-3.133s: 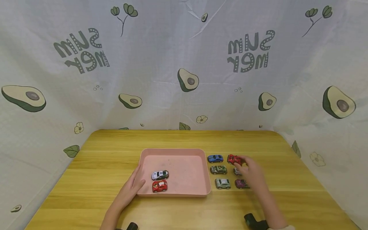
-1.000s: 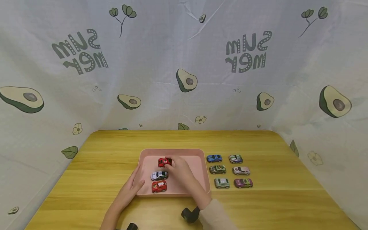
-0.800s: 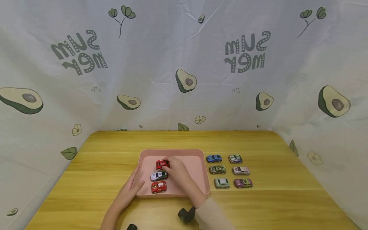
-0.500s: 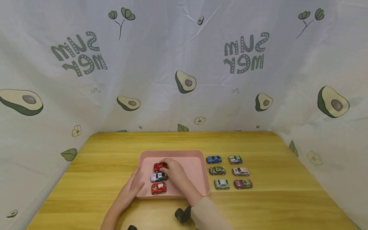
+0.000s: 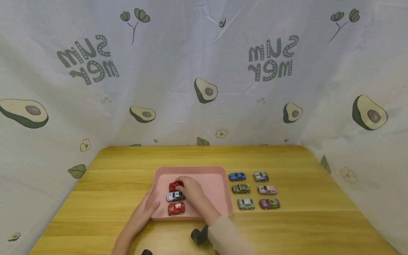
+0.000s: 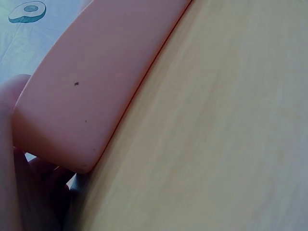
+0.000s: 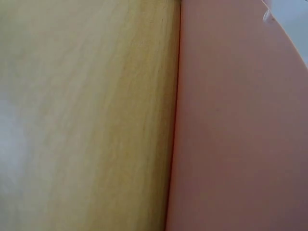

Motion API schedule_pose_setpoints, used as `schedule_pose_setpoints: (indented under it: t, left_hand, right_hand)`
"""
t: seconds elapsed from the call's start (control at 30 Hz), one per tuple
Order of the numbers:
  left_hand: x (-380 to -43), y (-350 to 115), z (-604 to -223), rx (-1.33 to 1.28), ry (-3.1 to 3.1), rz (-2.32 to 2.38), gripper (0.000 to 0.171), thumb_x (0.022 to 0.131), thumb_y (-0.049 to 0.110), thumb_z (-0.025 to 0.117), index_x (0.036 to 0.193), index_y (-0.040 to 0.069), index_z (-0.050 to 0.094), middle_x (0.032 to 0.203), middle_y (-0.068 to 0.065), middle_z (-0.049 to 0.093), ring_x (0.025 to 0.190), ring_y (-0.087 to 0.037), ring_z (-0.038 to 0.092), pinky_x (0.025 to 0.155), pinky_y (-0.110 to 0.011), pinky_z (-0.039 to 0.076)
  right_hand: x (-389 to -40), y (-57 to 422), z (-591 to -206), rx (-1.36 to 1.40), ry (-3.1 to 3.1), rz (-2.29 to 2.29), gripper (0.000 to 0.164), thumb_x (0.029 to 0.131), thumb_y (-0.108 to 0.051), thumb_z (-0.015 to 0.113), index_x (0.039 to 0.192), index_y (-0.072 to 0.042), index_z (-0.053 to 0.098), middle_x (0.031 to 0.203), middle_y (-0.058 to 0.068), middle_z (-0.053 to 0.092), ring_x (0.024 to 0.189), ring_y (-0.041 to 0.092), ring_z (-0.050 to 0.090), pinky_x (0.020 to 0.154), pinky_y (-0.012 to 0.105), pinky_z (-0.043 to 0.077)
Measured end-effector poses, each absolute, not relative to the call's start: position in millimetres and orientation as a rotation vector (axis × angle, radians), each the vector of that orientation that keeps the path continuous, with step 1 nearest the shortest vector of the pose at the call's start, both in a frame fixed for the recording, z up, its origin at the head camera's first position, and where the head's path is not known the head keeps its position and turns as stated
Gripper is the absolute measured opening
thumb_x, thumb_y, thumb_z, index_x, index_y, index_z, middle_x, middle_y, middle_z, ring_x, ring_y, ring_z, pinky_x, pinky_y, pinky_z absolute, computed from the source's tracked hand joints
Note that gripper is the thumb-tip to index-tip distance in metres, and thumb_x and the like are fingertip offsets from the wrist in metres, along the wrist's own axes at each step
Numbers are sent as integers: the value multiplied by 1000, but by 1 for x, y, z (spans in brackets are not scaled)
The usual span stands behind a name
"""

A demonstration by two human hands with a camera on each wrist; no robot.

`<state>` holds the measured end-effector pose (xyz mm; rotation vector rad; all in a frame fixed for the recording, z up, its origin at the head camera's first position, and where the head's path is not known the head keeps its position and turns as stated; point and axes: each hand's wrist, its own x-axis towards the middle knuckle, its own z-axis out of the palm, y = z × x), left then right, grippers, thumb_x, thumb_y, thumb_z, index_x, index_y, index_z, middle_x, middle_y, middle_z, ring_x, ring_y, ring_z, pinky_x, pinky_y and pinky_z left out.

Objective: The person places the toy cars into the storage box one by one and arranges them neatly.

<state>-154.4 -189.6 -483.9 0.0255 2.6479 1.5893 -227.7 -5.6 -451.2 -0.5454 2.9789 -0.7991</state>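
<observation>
A pink tray holds a column of three toy cars near its left side. My right hand pinches the rearmost one, a red toy car with black markings, its fingers partly hiding it. Just in front sits a white toy car with dark trim, then another red toy car with a white top detail. My left hand grips the tray's left edge near the front corner, thumb over the rim, fingers along the outside. The right wrist view shows only the tray's outer wall and tabletop.
Right of the tray, several toy cars stand in two columns on the wooden table, among them a blue car, a pale green car and a purple car. A printed curtain hangs behind the table.
My right hand has carried the red car from the right-hand group into the tray, then moved it left and forward, close behind the white car. My left hand has stayed on the tray.
</observation>
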Motion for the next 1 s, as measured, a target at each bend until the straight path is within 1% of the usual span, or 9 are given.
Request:
schedule_pose_setpoints:
  t: [0.2, 0.37, 0.57, 0.67, 0.8, 0.93, 1.0]
  left_hand:
    - [-155, -189, -482, 18, 2623, 1598, 68, 91, 42, 48, 147, 23, 15, 153, -13, 14, 139, -40, 12, 108, -62, 13]
    - [-155, -189, -482, 22, 2635, 1596, 68, 91, 42, 49, 147, 21, 15, 153, -14, 15, 139, -40, 12, 109, -61, 13]
    - [-154, -189, -483, 41, 2646, 1607, 67, 92, 39, 49, 147, 21, 16, 152, -15, 15, 138, -40, 12, 108, -62, 12]
    - [-153, -189, -484, 58, 2647, 1613, 66, 92, 38, 48, 147, 20, 16, 152, -16, 14, 138, -41, 12, 108, -62, 12]
    - [-153, -189, -484, 55, 2661, 1598, 65, 92, 38, 48, 147, 20, 16, 152, -16, 15, 138, -41, 13, 109, -61, 12]
    - [-153, -189, -484, 46, 2661, 1590, 66, 92, 39, 48, 147, 19, 16, 152, -17, 15, 138, -41, 13, 109, -61, 12]
    - [-153, -189, -483, 48, 2658, 1594, 66, 92, 39, 48, 147, 18, 16, 152, -17, 15, 138, -41, 13, 109, -61, 12]
  right_hand:
    - [-229, -4, -451, -548, 2976, -766, 31, 84, -27, 62, 113, -15, 64, 112, 2, 66, 106, 20, 60, 89, 37, 49]
    - [-229, -2, -451, -517, 2937, -826, 33, 86, -28, 61, 115, -15, 62, 115, 2, 65, 108, 20, 59, 91, 38, 48]
    - [-226, 1, -449, -494, 2885, -927, 33, 88, -26, 59, 117, -11, 60, 115, 6, 63, 109, 22, 58, 93, 39, 47]
    - [-222, 4, -447, -512, 2874, -959, 34, 88, -23, 59, 117, -7, 60, 116, 10, 62, 110, 24, 57, 94, 40, 46]
    - [-218, 8, -447, -512, 2851, -990, 36, 88, -22, 59, 119, -4, 58, 120, 12, 60, 114, 27, 54, 96, 41, 44]
    - [-215, 11, -446, -466, 2827, -1029, 37, 88, -22, 58, 122, -6, 56, 124, 12, 57, 118, 27, 52, 99, 43, 42]
    - [-213, 13, -446, -465, 2838, -1033, 38, 88, -22, 58, 122, -6, 56, 124, 12, 57, 118, 28, 52, 99, 44, 43]
